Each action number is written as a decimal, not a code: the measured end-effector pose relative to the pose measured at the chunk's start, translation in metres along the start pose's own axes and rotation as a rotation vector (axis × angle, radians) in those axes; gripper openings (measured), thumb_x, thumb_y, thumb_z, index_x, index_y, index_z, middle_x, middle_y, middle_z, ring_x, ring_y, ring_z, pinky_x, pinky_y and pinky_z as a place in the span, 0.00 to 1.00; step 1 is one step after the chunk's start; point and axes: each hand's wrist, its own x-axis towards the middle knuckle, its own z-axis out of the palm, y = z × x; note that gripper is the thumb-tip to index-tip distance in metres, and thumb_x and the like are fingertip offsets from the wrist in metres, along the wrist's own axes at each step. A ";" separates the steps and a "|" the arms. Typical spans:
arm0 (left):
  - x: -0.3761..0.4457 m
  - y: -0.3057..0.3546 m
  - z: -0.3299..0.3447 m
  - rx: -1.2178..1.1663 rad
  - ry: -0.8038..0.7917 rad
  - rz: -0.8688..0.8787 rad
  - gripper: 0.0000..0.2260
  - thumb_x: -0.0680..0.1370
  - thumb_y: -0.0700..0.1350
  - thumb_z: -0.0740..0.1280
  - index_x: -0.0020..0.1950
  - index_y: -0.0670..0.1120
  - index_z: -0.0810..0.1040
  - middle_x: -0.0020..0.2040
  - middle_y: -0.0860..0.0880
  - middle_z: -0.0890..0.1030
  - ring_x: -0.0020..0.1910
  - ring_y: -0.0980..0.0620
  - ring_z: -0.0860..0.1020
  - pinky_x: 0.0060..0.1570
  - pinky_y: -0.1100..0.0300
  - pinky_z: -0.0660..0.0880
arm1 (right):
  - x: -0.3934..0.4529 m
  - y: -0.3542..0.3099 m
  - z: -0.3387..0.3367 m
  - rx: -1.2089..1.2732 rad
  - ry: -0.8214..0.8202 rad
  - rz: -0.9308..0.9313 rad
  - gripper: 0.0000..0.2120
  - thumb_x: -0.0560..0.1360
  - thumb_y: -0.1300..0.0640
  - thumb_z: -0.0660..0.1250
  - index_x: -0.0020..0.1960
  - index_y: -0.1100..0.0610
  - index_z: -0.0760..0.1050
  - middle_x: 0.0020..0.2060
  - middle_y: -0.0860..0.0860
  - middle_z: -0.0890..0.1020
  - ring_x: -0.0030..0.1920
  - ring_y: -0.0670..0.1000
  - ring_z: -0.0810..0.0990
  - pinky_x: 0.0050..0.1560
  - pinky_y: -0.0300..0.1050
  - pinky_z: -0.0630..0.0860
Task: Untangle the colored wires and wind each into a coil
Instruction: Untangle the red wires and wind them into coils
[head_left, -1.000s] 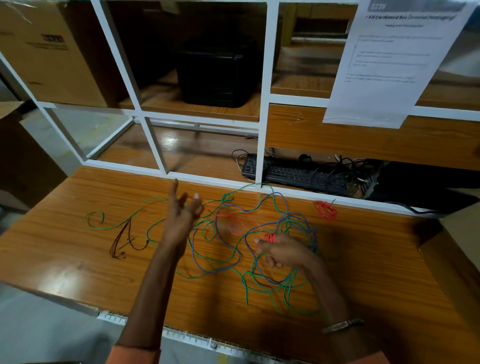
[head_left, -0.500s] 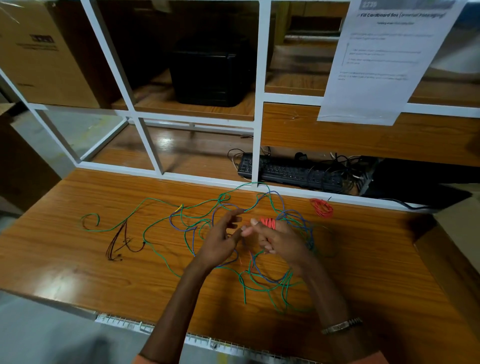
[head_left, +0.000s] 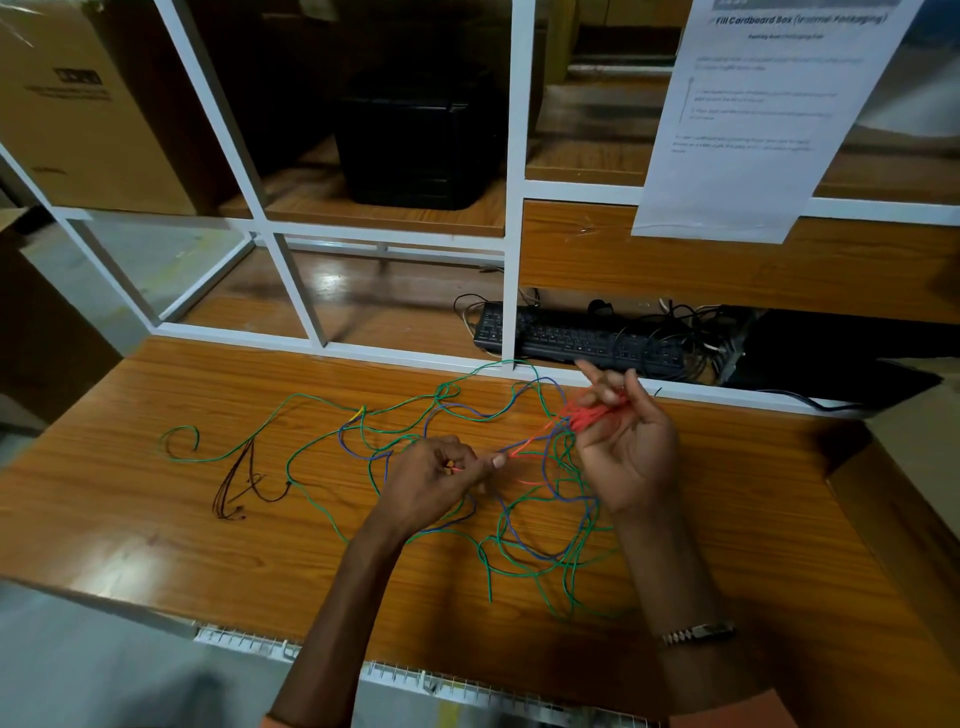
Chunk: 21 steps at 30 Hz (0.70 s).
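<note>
Desk (head_left: 156, 519): orange-brown wood grain, glossy. Wires on it: green wire (head_left: 311, 397), blue wire (head_left: 467, 408), dark brown wire (head_left: 234, 483), with a short yellow stretch (head_left: 357, 414) where green and blue cross. Red wire (head_left: 592, 415): bright red-orange bundle. Shelf frame (head_left: 514, 208): white. Keyboard (head_left: 576, 340): black. Cardboard box (head_left: 67, 104): tan, black print. Posted sheet (head_left: 753, 130): white, grey text. Wristwatch (head_left: 696, 633): silver-toned band.

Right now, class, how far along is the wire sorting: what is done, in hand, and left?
Done: no finished coil shows. In hand: the right hand holds red wire loops, fed by the left hand. Left: green wire, blue wire and dark wire lie loose on the table.
</note>
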 end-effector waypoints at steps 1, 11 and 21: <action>0.000 -0.001 -0.001 -0.027 -0.014 0.032 0.15 0.75 0.58 0.77 0.30 0.59 0.82 0.32 0.56 0.79 0.36 0.57 0.78 0.42 0.56 0.72 | 0.003 -0.001 -0.001 0.012 0.040 -0.036 0.15 0.85 0.58 0.58 0.58 0.67 0.78 0.46 0.51 0.81 0.40 0.45 0.81 0.47 0.37 0.78; -0.003 0.008 -0.017 0.003 0.193 0.221 0.07 0.76 0.54 0.78 0.40 0.53 0.87 0.38 0.57 0.83 0.42 0.55 0.78 0.43 0.60 0.70 | 0.010 0.034 -0.022 -1.893 0.231 0.144 0.19 0.79 0.41 0.61 0.55 0.57 0.74 0.47 0.54 0.81 0.49 0.56 0.80 0.58 0.57 0.78; 0.000 -0.004 -0.048 -0.479 0.742 -0.120 0.16 0.86 0.52 0.64 0.43 0.44 0.79 0.36 0.47 0.77 0.35 0.53 0.73 0.35 0.62 0.71 | -0.019 0.045 -0.011 -1.833 -0.467 0.769 0.32 0.82 0.36 0.59 0.41 0.65 0.81 0.34 0.60 0.80 0.33 0.49 0.76 0.41 0.40 0.73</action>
